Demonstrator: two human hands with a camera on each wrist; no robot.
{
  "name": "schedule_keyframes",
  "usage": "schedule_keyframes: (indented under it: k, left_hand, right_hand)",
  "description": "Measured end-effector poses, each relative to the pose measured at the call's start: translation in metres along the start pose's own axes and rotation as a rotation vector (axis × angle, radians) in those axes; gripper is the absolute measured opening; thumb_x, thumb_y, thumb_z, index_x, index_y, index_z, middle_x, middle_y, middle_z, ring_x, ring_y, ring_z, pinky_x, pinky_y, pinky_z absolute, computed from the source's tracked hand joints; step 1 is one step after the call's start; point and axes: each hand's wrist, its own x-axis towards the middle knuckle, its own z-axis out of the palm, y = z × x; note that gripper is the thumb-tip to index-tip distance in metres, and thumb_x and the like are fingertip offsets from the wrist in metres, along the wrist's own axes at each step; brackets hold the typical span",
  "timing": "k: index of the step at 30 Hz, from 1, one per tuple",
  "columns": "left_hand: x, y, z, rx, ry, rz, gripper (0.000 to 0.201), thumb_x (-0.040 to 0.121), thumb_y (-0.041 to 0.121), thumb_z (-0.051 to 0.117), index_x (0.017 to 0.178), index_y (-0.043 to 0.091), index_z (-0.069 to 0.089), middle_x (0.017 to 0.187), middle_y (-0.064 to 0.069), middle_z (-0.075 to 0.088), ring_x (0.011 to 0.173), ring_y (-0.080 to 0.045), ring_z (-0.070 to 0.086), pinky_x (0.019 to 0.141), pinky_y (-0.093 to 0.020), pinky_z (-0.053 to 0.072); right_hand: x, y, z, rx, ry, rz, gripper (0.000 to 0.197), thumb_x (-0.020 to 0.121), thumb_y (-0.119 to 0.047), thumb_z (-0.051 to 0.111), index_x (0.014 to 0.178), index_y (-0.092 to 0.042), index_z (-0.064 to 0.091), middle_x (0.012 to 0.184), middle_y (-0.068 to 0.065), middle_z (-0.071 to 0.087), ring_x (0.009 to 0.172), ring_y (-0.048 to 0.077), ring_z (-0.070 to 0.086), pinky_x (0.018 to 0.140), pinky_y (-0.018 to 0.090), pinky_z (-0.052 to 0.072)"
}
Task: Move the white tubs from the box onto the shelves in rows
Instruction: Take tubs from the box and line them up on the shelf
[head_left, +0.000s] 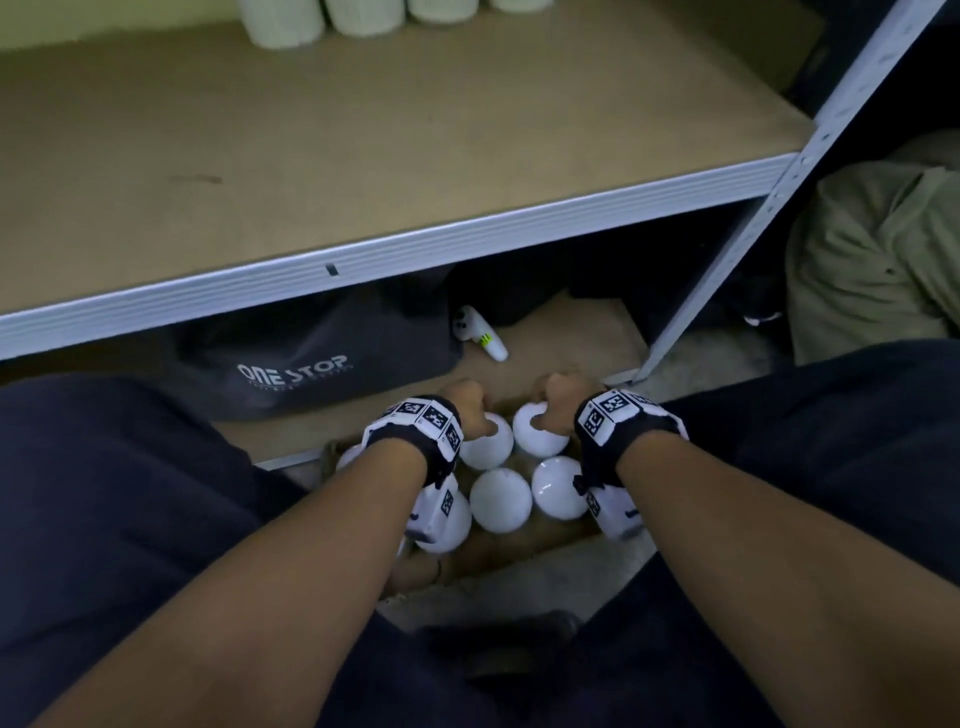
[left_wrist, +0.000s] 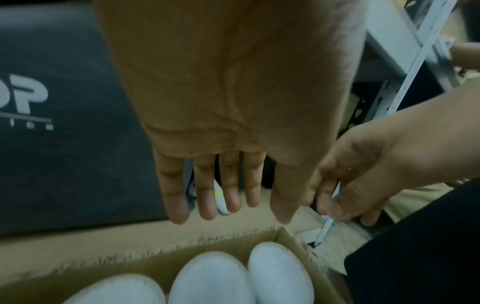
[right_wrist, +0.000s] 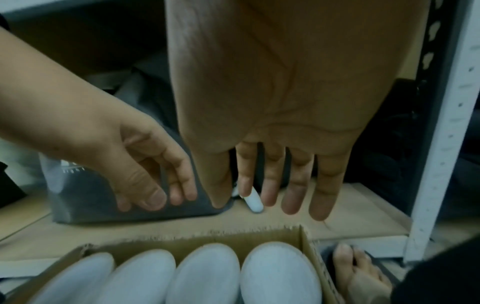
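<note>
Reaching down between the knees, both hands sit over the cardboard box (head_left: 524, 545) on the floor. In the head view the wrist-mounted camera units cover part of the box and several white tubs (head_left: 501, 500); the fingertips are hidden behind the knuckles, so contact with the tubs cannot be confirmed from that view. The box's near and left walls are largely cut off by the forearms.

The wrist views are soft and blurred. In the left wrist view, the left hand (left_wrist: 228, 115) shows its fingers (left_wrist: 205, 195) extended and slightly parted, with nothing between them. The tubs (left_wrist: 213, 277) lie below the fingertips, inside the box's far corner, with a visible gap between fingertips and lids. In the right wrist view, the right hand (right_wrist: 280, 98) likewise has straight, slightly spread fingers (right_wrist: 296, 185) holding nothing; a row of four tub lids (right_wrist: 207, 273) lies beneath, apart from the fingertips.

On the upper shelf (head_left: 363, 145), a row of white tubs (head_left: 363, 15) stands at the back edge, cropped by the frame top.

On the lower board, a dark bag (head_left: 311, 358) printed "ONE STOP" sits beyond the box, with a white controller (head_left: 480, 332) just beside it. A bare foot (right_wrist: 361, 273) shows right of the box.
</note>
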Motion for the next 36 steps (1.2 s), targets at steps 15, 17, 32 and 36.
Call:
schedule_keyframes:
  k: [15,17,32,36]
  left_hand:
    - [0.037,-0.024,0.112,0.077,-0.186,-0.047,0.080,0.075,0.037,0.075,0.141,0.019,0.032,0.143,-0.011,0.028,0.130,-0.034,0.033,0.104,-0.046,0.038]
    - [0.036,-0.024,0.119,0.108,-0.171,-0.049,0.086,0.072,0.039,0.077,0.140,0.020,0.029,0.144,-0.009,0.025,0.132,-0.034,0.029,0.103,-0.047,0.039]
    - [0.024,-0.018,0.161,0.184,0.028,-0.066,0.107,0.061,0.058,0.076,0.144,0.019,0.022,0.150,-0.011,0.020,0.120,-0.034,0.046,0.096,-0.040,0.044]
    - [0.027,-0.011,0.165,0.209,0.025,-0.040,0.108,0.057,0.049,0.082,0.142,0.013,0.027,0.149,-0.017,0.024,0.125,-0.033,0.043,0.099,-0.038,0.043]
  right_hand:
    - [0.036,0.023,0.104,-0.153,-0.258,0.034,0.076,0.080,-0.035,0.070,0.141,-0.016,0.029,0.142,0.011,0.025,0.137,0.041,0.024,0.103,0.053,0.038]
    - [0.037,0.021,0.113,-0.164,-0.268,0.030,0.079,0.077,-0.035,0.073,0.139,-0.017,0.028,0.139,0.011,0.024,0.132,0.043,0.028,0.100,0.051,0.041]
    - [0.035,0.029,0.138,-0.174,-0.105,0.037,0.088,0.060,-0.043,0.078,0.130,-0.027,0.029,0.136,0.009,0.027,0.102,0.036,0.051,0.089,0.044,0.045]
    - [0.030,0.031,0.140,-0.203,-0.074,0.031,0.084,0.063,-0.041,0.075,0.132,-0.028,0.029,0.136,0.008,0.030,0.101,0.034,0.052,0.089,0.041,0.044]
